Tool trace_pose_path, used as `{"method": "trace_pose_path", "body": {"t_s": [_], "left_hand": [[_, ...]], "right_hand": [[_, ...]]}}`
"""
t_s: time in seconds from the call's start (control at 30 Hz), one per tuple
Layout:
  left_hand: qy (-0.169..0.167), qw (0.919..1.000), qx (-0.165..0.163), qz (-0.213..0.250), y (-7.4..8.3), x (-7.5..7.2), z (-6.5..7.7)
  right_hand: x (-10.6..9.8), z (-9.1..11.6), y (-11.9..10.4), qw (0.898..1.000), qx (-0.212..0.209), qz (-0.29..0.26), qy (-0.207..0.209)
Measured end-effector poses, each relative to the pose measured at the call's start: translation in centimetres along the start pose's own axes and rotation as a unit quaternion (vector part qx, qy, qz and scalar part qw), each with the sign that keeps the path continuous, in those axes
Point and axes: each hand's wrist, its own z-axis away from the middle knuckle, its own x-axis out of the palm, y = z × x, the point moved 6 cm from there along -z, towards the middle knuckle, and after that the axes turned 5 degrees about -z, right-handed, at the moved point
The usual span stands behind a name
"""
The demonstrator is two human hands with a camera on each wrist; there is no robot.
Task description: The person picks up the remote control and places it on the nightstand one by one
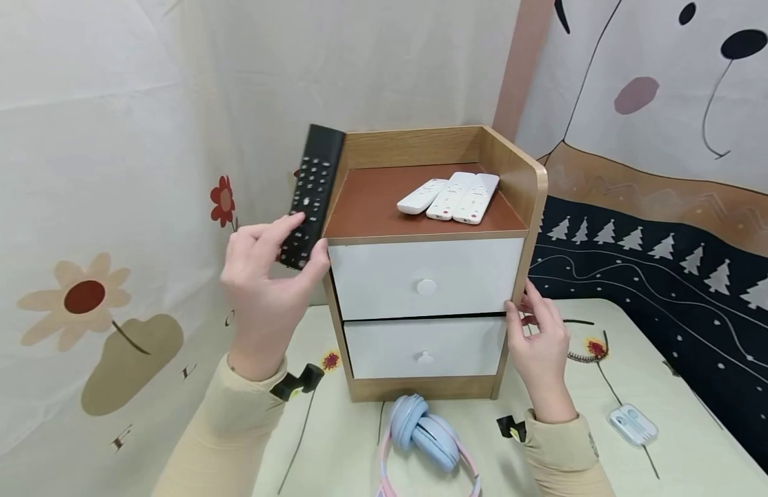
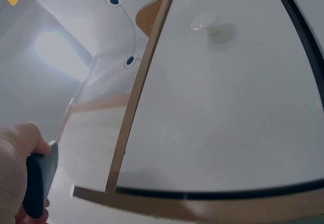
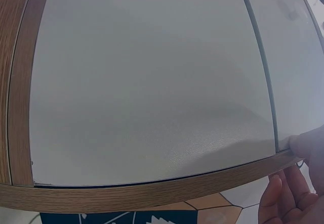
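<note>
My left hand grips a black remote control and holds it upright beside the left edge of a small wooden cabinet; the same remote shows at the left wrist view's bottom left. The cabinet has two white drawers, upper and lower, both closed. On its brown top lie three white remotes side by side. My right hand touches the cabinet's right front edge between the drawers, fingers at the seam by the wooden frame.
Blue and pink headphones lie on the table in front of the cabinet. A white earphone case sits at the right. A flower-print curtain hangs on the left, and a dark tree-patterned cloth on the right.
</note>
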Motion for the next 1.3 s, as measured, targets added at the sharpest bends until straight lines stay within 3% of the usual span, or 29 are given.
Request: {"method": "trace_pose_path", "body": {"t_s": [0.17, 0.33, 0.6, 0.97, 1.3], "left_hand": [[-0.045, 0.9969, 0.046, -0.046, 1.3, 2.5, -0.4], [-0.076, 0.9856, 0.102, -0.111, 2.3, 4.5, -0.2], [-0.150, 0.9701, 0.122, -0.147, 3.4, 6.6, -0.3], [-0.227, 0.9549, 0.066, -0.180, 4.5, 8.7, -1.7], [-0.321, 0.9213, -0.023, -0.219, 4.2, 10.2, -2.8]], "right_hand": [[-0.1, 0.0, 0.0, 1.000, -0.002, -0.001, 0.003], [0.0, 0.0, 0.0, 1.000, -0.004, -0.001, 0.003], [0.1, 0.0, 0.0, 1.000, 0.002, -0.001, -0.002], [-0.2, -0.1, 0.0, 1.000, -0.001, -0.003, 0.003], [-0.1, 0.0, 0.2, 1.000, 0.009, -0.002, -0.002]]}}
